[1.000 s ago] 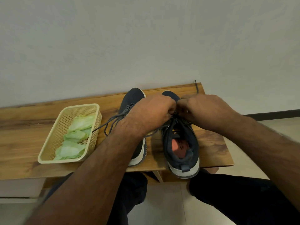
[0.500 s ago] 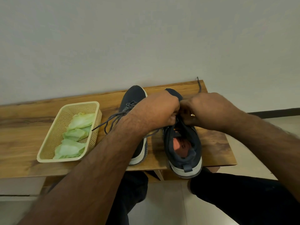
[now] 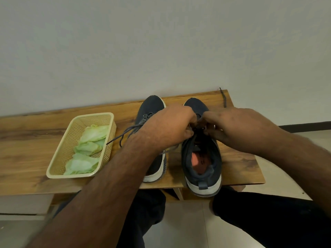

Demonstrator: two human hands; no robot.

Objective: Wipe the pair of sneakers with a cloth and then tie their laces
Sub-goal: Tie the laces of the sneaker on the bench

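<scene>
On the desk [image 3: 26, 154], a basket [image 3: 59, 158] holds green cloths [image 3: 82, 164]; the left sneaker [image 3: 152, 108] has loose laces [image 3: 125, 133]. Left hand [image 3: 170, 126] and right hand [image 3: 238, 127] pinch the right sneaker [image 3: 202, 169] laces, tying apparently unfinished.

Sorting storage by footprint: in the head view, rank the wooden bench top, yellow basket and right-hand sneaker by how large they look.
1. wooden bench top
2. yellow basket
3. right-hand sneaker, though the hands hide part of it.
</scene>
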